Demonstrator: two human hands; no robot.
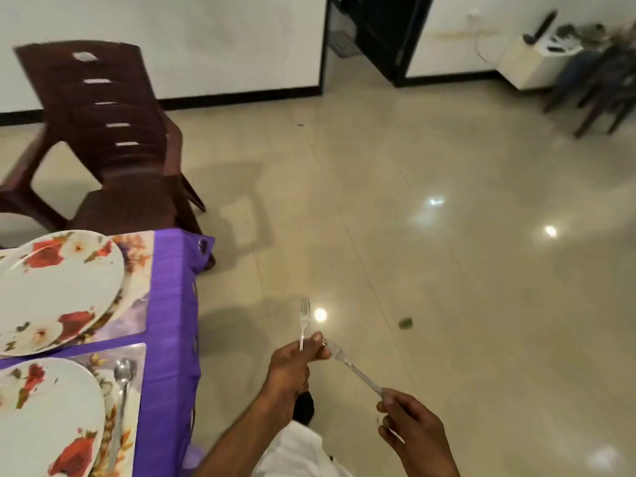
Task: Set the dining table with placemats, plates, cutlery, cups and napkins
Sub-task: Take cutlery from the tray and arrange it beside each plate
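Forks are held in both hands, away from the table (172,304), above the floor (447,235). No brand, label or writing can be read on any thing. One fork (304,321) is gripped upright in the left hand (292,363), its tines pointing up above the curled fingers (318,342). A second fork (354,370) is held by its handle in the right hand (409,425), whose fingers are closed around it; its head is pointed toward the left hand and seems to touch the left fingertips. On the table, covered by a purple cloth, two flowered plates (58,290) are set on placemats (137,287), one plate farther and one nearer. A spoon (120,401) is laid on the nearer placemat, just beside the nearer plate. A dark brown chair (113,132) is seen behind the table.
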